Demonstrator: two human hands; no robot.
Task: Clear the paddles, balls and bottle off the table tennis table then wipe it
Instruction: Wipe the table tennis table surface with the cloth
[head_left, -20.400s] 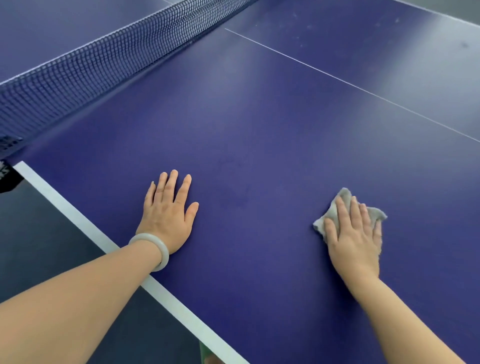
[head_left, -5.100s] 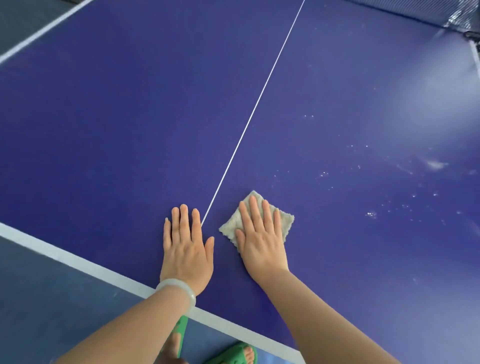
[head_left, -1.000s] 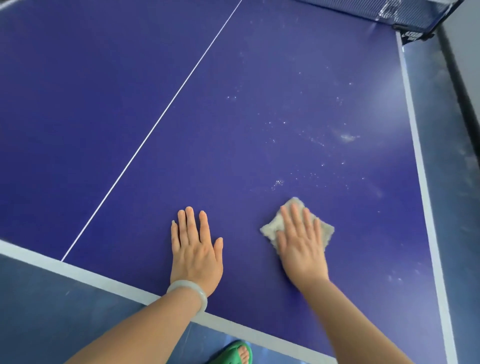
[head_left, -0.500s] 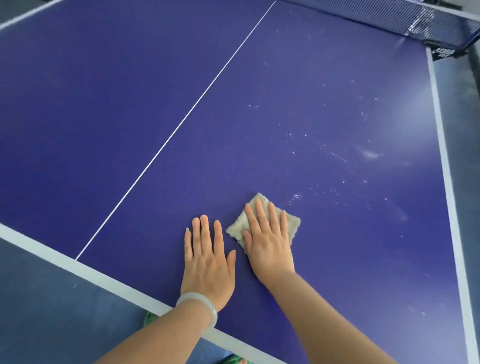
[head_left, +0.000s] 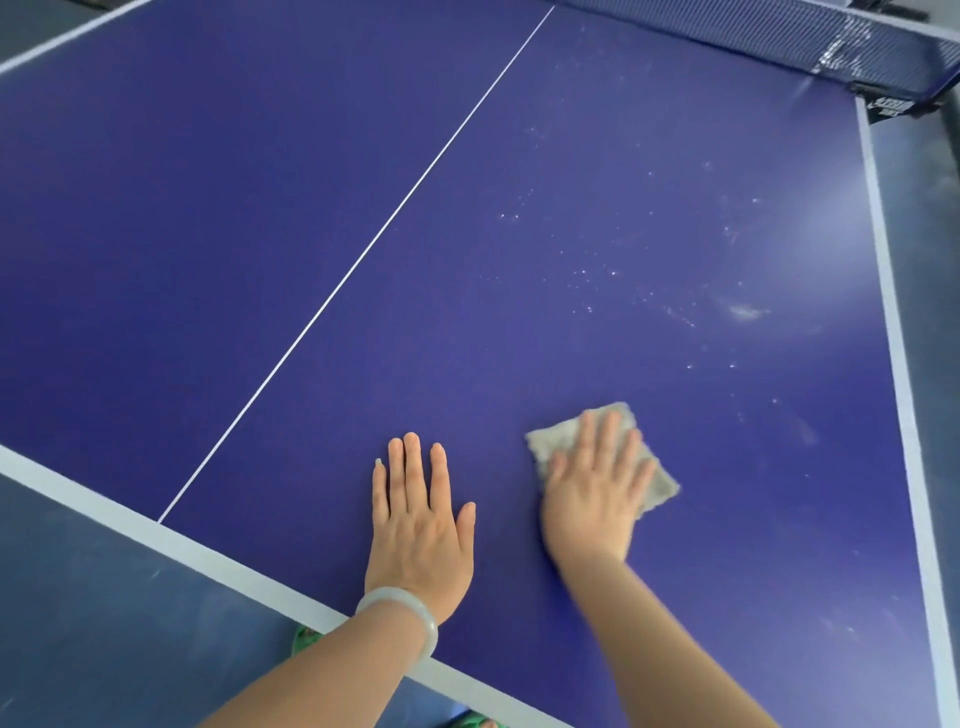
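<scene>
The blue table tennis table (head_left: 218, 218) fills the view, with a thin white centre line. My right hand (head_left: 592, 493) lies flat with straight fingers on a folded grey cloth (head_left: 558, 436) and presses it onto the table near the front edge; the hand is blurred. My left hand (head_left: 421, 519) rests flat on the bare surface to the left of the cloth, a pale bangle on its wrist. White specks and smears (head_left: 743, 312) dot the table beyond the cloth. No paddles, balls or bottle are in view.
The net (head_left: 779, 36) runs across the top right, with its black clamp (head_left: 891, 106) at the table's right edge. A white border line marks the front edge (head_left: 208, 551) and the right edge. Grey floor lies below, with green sandals at the bottom.
My right hand has slid the cloth to the right, away from my left hand. The left hand has stayed flat in about the same spot.
</scene>
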